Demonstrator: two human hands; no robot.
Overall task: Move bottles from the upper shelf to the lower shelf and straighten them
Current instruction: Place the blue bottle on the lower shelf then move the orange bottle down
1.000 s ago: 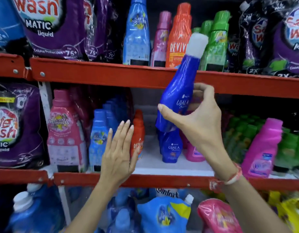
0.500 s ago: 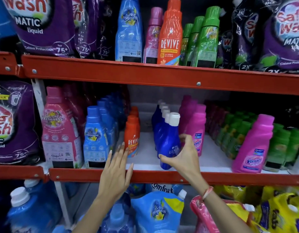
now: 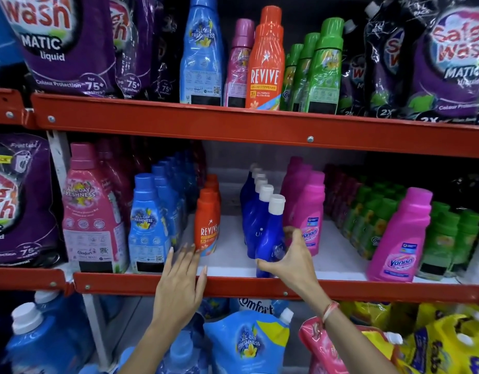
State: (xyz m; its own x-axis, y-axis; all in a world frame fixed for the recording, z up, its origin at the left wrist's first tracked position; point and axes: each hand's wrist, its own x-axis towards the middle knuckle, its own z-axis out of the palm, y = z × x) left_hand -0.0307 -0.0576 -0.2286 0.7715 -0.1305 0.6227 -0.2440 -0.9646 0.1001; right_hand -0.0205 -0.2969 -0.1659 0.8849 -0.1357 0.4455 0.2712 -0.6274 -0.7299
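Note:
A dark blue bottle with a white cap [image 3: 271, 228] stands tilted slightly at the front of a row of like bottles [image 3: 256, 203] on the lower shelf [image 3: 367, 290]. My right hand [image 3: 292, 261] wraps its base, thumb on the left and fingers on the right. My left hand [image 3: 179, 282] is flat and open over the shelf's red front edge, fingertips just short of a small orange Revive bottle [image 3: 207, 222]. The upper shelf [image 3: 179, 122] holds a light blue bottle [image 3: 202, 58], a pink one [image 3: 239, 63], a tall orange Revive [image 3: 266, 63] and green bottles [image 3: 324, 66].
Pink Vanish bottles [image 3: 307, 211] stand close on the right of the blue row, another [image 3: 400, 238] further right beside green bottles [image 3: 373, 217]. Light blue [image 3: 149, 222] and large pink bottles [image 3: 91, 209] fill the left. Purple pouches flank both shelves. Refill pouches sit below.
My right hand brought the blue bottle down from in front of the upper shelf and set it at the front of the blue row. My left hand slid down toward the shelf edge.

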